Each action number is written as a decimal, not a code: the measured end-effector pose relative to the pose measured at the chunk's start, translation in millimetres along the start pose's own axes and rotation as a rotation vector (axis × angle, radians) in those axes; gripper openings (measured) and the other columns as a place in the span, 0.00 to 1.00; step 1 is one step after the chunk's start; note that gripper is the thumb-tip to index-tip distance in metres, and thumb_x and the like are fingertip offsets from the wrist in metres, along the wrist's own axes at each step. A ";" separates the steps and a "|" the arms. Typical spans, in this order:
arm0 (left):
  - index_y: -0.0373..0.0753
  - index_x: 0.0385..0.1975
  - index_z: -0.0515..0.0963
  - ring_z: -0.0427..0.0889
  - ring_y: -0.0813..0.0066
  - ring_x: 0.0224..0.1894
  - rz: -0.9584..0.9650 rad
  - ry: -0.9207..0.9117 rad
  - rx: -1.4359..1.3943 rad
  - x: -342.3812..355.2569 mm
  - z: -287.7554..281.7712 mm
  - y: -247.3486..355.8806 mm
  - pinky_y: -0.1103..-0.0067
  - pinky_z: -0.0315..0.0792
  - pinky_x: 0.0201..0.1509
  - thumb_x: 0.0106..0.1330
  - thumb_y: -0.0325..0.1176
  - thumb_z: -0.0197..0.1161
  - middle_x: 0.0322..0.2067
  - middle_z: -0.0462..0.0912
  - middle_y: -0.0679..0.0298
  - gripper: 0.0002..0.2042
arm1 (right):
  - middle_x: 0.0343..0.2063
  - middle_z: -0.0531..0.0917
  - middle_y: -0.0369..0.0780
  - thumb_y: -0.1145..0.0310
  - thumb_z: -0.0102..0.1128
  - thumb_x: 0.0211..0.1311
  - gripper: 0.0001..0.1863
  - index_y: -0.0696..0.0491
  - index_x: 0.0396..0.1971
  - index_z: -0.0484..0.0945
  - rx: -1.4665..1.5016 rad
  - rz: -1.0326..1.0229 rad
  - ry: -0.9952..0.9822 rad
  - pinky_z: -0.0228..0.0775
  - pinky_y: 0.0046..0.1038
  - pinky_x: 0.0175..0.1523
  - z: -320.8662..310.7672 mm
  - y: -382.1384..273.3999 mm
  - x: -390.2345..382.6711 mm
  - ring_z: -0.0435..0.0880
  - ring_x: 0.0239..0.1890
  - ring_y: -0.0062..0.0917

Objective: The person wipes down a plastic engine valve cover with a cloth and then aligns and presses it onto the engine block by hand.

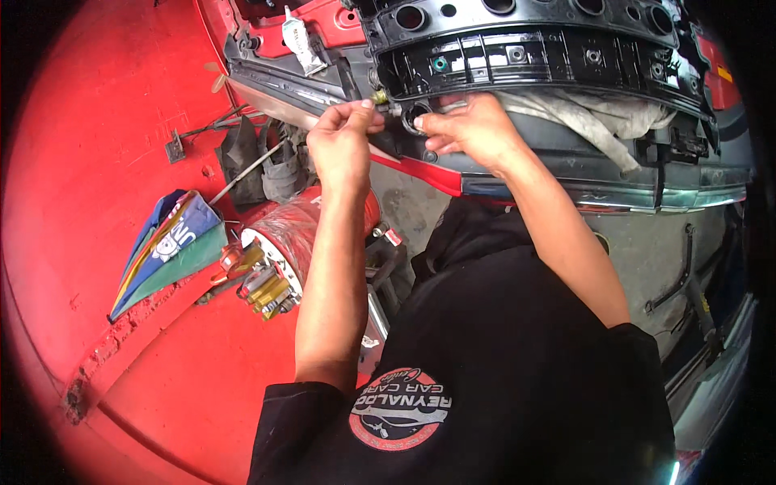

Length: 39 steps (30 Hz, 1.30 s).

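Note:
A long black plastic part (pixel 517 69) with round openings lies across the car's grey and red body (pixel 432 176) at the top. My left hand (pixel 347 133) is closed, fingertips pinched beside a small brass-coloured fitting (pixel 380 97) at the part's left end; what they grip is hidden. My right hand (pixel 457 125) is closed on a black ring-shaped piece (pixel 415 110) just below that end, thumb pressed to it. A wrinkled light grey cloth (pixel 590 121) lies under the black part, to the right. A white squeeze tube (pixel 303 44) rests on the body at upper left.
A red surface (pixel 97 162) fills the left, with a folded multicoloured flag (pixel 166 250), a red drum (pixel 271 242) with tools on it, grey bags (pixel 283 174) and a pole (pixel 242 174). Grey floor (pixel 663 267) and a black metal bar (pixel 687 267) show at the right.

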State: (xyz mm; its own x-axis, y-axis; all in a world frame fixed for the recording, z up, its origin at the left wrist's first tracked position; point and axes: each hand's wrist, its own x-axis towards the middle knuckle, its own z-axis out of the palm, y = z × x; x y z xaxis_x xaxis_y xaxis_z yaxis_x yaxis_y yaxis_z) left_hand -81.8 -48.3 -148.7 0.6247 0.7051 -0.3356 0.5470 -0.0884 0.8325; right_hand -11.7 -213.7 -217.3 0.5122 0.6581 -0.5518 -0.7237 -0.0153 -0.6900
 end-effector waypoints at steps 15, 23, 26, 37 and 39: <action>0.30 0.25 0.81 0.79 0.76 0.21 -0.127 0.019 0.217 1.6 23.9 25.1 0.79 0.72 0.29 0.60 0.31 0.67 0.19 0.82 0.60 0.09 | 0.13 0.81 0.43 0.49 0.72 0.55 0.24 0.58 0.31 0.79 -0.562 -0.277 0.390 0.76 0.35 0.30 9.8 6.4 -34.0 0.85 0.21 0.34; 0.30 0.24 0.81 0.79 0.78 0.23 -0.110 0.124 0.456 -1.4 33.3 31.5 0.78 0.72 0.29 0.58 0.32 0.66 0.20 0.83 0.60 0.09 | 0.23 0.82 0.37 0.64 0.65 0.62 0.13 0.45 0.46 0.83 -0.930 -0.772 0.460 0.76 0.37 0.28 9.9 -4.9 -28.7 0.84 0.23 0.34; 0.30 0.24 0.81 0.79 0.78 0.23 -0.106 0.148 0.537 -1.1 36.5 34.0 0.77 0.72 0.29 0.56 0.32 0.65 0.20 0.83 0.60 0.10 | 0.21 0.82 0.36 0.64 0.65 0.62 0.13 0.41 0.47 0.84 -0.993 -0.759 0.440 0.75 0.35 0.26 10.6 -3.4 -23.9 0.83 0.21 0.32; 0.34 0.28 0.77 0.75 0.77 0.23 -0.238 -0.044 0.242 2.1 26.8 36.2 0.78 0.72 0.33 0.63 0.29 0.63 0.22 0.78 0.65 0.05 | 0.21 0.84 0.38 0.66 0.67 0.61 0.11 0.44 0.44 0.84 -0.840 -0.792 0.398 0.75 0.34 0.25 0.3 0.8 -14.6 0.84 0.21 0.32; 0.35 0.33 0.76 0.75 0.77 0.27 -0.312 -0.115 0.086 3.7 17.0 27.5 0.77 0.73 0.35 0.68 0.29 0.63 0.26 0.78 0.66 0.05 | 0.20 0.84 0.38 0.66 0.67 0.61 0.11 0.44 0.44 0.84 -0.798 -0.802 0.380 0.75 0.34 0.25 -0.5 0.4 -12.3 0.84 0.21 0.32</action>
State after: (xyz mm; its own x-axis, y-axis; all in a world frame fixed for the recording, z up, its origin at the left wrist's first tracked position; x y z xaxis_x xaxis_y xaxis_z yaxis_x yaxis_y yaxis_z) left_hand -54.9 -60.1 -134.6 0.4759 0.6238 -0.6200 0.7636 0.0566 0.6432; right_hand -18.1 -222.2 -211.1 0.8883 0.4309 0.1591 0.2882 -0.2531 -0.9235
